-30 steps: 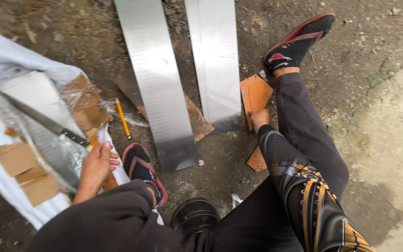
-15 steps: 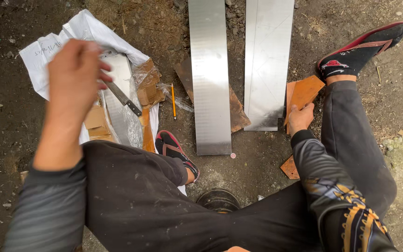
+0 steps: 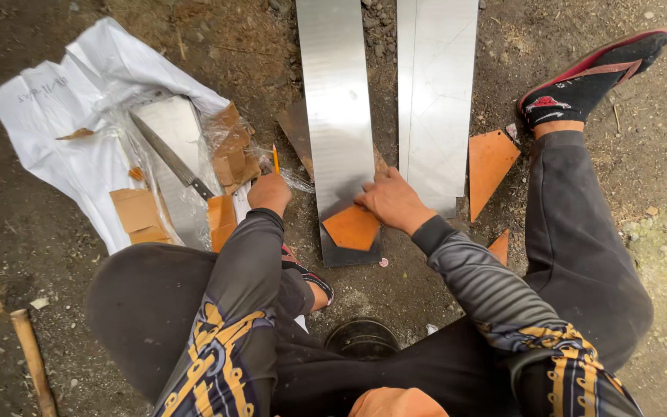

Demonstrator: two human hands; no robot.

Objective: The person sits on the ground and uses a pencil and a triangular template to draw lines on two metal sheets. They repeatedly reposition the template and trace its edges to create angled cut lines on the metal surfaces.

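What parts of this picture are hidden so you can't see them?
Head view:
- Yellow pencil: its lower end is hidden inside the left hand.
- Orange pointed cardboard template: its top is covered by the right hand.
- Two long shiny metal strips: far ends cut off by the top edge.
- Writing on white paper sheet: too small.

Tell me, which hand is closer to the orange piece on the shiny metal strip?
Right. The right hand presses on the orange piece; the left hand holds a pencil beside the strip.
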